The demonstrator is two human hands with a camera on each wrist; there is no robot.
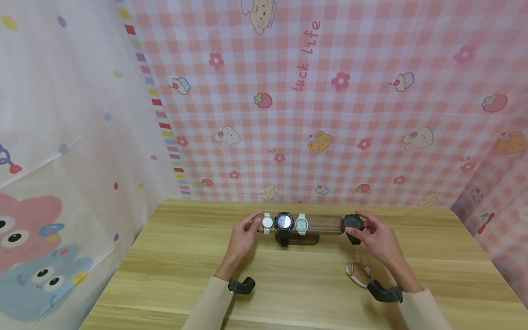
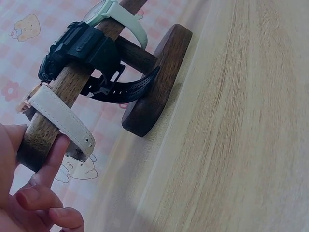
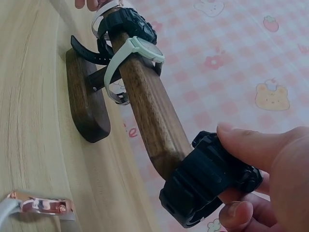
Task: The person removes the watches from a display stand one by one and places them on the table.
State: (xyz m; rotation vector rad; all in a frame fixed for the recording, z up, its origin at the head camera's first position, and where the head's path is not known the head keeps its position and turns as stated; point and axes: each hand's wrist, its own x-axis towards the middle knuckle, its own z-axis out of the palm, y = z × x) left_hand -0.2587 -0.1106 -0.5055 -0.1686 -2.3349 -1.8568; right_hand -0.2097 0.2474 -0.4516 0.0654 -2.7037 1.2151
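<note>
The black watch [image 3: 200, 176] is chunky, with a dark round face and a thick band curved into a loop. It is at the right end of the stand's wooden bar [image 1: 326, 224]; whether the loop has passed over the tip, I cannot tell. The right hand [image 1: 381, 240] pinches it between thumb and fingers. The left hand [image 1: 241, 240] pinches the bar's left end, thumb and forefinger on opposite sides. Beside that hand, the bar carries a white watch [image 1: 267, 222], then a bright-faced watch [image 1: 284, 222] with a black strap, then a mint watch [image 1: 302, 224]. A rose-gold watch [image 1: 350, 269] lies on the tabletop [image 1: 297, 284].
</note>
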